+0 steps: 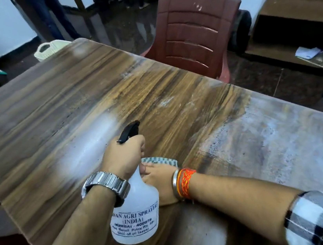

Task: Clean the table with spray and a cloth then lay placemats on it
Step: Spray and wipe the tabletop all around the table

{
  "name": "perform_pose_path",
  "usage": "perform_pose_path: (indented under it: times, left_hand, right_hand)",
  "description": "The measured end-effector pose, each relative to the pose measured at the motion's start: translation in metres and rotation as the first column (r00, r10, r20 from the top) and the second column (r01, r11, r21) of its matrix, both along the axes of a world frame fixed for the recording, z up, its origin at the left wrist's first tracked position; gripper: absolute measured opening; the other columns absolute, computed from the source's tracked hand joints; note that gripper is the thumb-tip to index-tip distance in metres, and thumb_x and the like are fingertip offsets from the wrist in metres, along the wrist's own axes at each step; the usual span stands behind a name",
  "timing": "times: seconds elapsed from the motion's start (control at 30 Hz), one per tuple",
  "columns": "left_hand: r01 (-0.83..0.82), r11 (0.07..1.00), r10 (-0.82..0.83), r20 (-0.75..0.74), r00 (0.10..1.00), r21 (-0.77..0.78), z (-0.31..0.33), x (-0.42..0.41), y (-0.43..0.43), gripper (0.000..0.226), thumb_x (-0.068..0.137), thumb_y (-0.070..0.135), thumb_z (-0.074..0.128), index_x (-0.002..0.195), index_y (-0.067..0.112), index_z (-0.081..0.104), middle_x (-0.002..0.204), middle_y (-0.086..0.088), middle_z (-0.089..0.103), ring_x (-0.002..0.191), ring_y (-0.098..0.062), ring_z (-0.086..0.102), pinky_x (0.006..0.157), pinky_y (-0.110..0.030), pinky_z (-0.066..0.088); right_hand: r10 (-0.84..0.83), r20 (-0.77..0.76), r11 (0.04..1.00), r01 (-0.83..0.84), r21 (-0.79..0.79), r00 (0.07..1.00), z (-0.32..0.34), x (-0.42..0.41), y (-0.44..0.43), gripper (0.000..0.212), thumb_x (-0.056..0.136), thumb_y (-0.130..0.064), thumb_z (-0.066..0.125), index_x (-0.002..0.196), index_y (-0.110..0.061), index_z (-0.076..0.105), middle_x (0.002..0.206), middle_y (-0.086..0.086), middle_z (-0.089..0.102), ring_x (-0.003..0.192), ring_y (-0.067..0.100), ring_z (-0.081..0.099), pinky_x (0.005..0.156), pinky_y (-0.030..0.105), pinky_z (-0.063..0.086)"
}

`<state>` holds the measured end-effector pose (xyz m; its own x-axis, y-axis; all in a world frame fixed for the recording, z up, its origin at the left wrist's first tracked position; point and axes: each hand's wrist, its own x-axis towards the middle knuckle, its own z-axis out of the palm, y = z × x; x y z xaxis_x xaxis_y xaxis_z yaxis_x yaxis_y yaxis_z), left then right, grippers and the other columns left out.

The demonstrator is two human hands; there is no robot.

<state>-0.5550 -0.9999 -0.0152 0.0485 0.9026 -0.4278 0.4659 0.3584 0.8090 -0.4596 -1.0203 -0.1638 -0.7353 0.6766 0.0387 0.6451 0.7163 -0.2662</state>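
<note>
My left hand [123, 157] grips the neck of a white translucent spray bottle [137, 218] with a black nozzle, held above the wooden table [52, 108]. A pale cloud of mist hangs over the tabletop ahead and left of the nozzle. My right hand [160, 182] lies flat on a green-and-white checked cloth [159, 160], pressing it against the table just behind the bottle. Most of the cloth is hidden under the hand and bottle. The table's right part looks whitish and smeared.
A maroon plastic chair [196, 33] stands at the table's far right edge. A cream basket [48, 49] sits on the floor beyond the far corner. A wooden shelf unit [298, 28] with papers is at the right. No placemats are in view.
</note>
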Motion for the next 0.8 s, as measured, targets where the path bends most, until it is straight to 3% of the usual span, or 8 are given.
perform_pose_path:
  times: [0.17, 0.27, 0.4, 0.47, 0.53, 0.63, 0.7, 0.8]
  left_hand:
    - [-0.022, 1.000, 0.021, -0.080, 0.997, -0.010, -0.005, -0.028, -0.026, 0.009, 0.066, 0.019, 0.057, 0.063, 0.012, 0.052, 0.044, -0.008, 0.049, 0.040, -0.026, 0.053, 0.063, -0.039, 0.044]
    - [-0.025, 0.999, 0.021, -0.085, 0.996, -0.044, -0.006, -0.040, -0.049, 0.012, 0.064, 0.022, 0.055, 0.067, 0.010, 0.056, 0.055, -0.014, 0.058, 0.040, -0.026, 0.055, 0.062, -0.038, 0.046]
    - [0.002, 1.000, -0.004, -0.082, 0.997, -0.016, -0.009, -0.039, -0.077, 0.012, 0.073, 0.019, 0.053, 0.066, 0.010, 0.050, 0.060, -0.010, 0.051, 0.033, -0.021, 0.057, 0.057, -0.033, 0.045]
    - [0.005, 1.000, -0.006, -0.051, 0.999, -0.022, -0.010, -0.029, -0.090, 0.013, 0.068, 0.022, 0.053, 0.064, 0.011, 0.049, 0.056, -0.007, 0.053, 0.034, -0.023, 0.056, 0.056, -0.033, 0.047]
    - [0.015, 1.000, -0.015, -0.041, 0.999, -0.013, -0.012, -0.016, -0.099, 0.014, 0.063, 0.026, 0.054, 0.061, 0.013, 0.050, 0.051, -0.003, 0.053, 0.034, -0.025, 0.056, 0.057, -0.033, 0.048]
    - [0.034, 0.999, -0.034, -0.041, 0.999, -0.009, -0.012, 0.012, -0.110, 0.016, 0.060, 0.028, 0.054, 0.061, 0.013, 0.049, 0.043, -0.002, 0.048, 0.033, -0.024, 0.055, 0.059, -0.032, 0.044]
    - [-0.006, 1.000, 0.006, -0.054, 0.998, -0.004, -0.013, 0.036, -0.117, 0.017, 0.063, 0.027, 0.056, 0.057, 0.013, 0.047, 0.041, -0.001, 0.048, 0.036, -0.024, 0.055, 0.059, -0.035, 0.043]
    - [-0.059, 0.997, 0.055, -0.086, 0.995, -0.043, -0.019, 0.070, -0.129, 0.022, 0.075, 0.019, 0.058, 0.056, 0.013, 0.048, 0.039, -0.004, 0.049, 0.037, -0.025, 0.055, 0.060, -0.036, 0.048]
  right_hand:
    - [-0.411, 0.101, 0.912, 0.410, 0.030, 0.906, 0.001, 0.076, 0.016, 0.053, 0.093, -0.042, 0.025, 0.137, -0.025, 0.049, 0.149, 0.003, 0.039, 0.137, 0.033, 0.035, 0.118, 0.042, 0.008]
    - [-0.772, 0.122, 0.624, 0.780, -0.034, 0.623, -0.002, 0.159, 0.002, 0.072, 0.084, -0.056, 0.007, 0.143, -0.028, 0.039, 0.156, 0.000, 0.025, 0.141, 0.036, 0.021, 0.118, 0.045, 0.010]
    - [-0.945, 0.237, 0.206, 0.972, -0.113, 0.228, 0.000, 0.213, -0.044, 0.051, 0.099, -0.043, 0.024, 0.149, -0.033, 0.022, 0.160, -0.007, 0.006, 0.146, 0.032, 0.005, 0.118, 0.047, 0.004]
    - [-0.925, 0.203, 0.323, 0.946, -0.018, 0.320, -0.005, 0.184, -0.062, 0.055, 0.098, -0.045, 0.016, 0.147, -0.024, 0.032, 0.158, 0.000, 0.019, 0.143, 0.038, 0.017, 0.117, 0.051, 0.011]
    - [-0.819, 0.095, 0.571, 0.821, 0.023, 0.567, -0.003, 0.138, -0.084, 0.058, 0.095, -0.043, 0.019, 0.136, -0.018, 0.051, 0.148, 0.005, 0.041, 0.132, 0.044, 0.038, 0.113, 0.055, 0.025]
    - [-0.461, 0.117, 0.888, 0.456, 0.063, 0.880, 0.004, 0.078, -0.132, 0.047, 0.089, -0.039, 0.038, 0.133, -0.026, 0.051, 0.143, -0.003, 0.048, 0.127, 0.040, 0.046, 0.105, 0.055, 0.037]
    - [-0.286, 0.076, 0.958, 0.285, 0.025, 0.955, 0.006, 0.086, -0.135, 0.044, 0.090, -0.040, 0.039, 0.133, -0.031, 0.048, 0.143, -0.006, 0.048, 0.130, 0.035, 0.045, 0.104, 0.052, 0.036]
    - [-0.266, 0.086, 0.963, 0.268, -0.009, 0.960, -0.005, 0.151, -0.098, 0.048, 0.092, -0.041, 0.033, 0.137, -0.030, 0.047, 0.149, -0.003, 0.040, 0.135, 0.034, 0.037, 0.113, 0.050, 0.027]
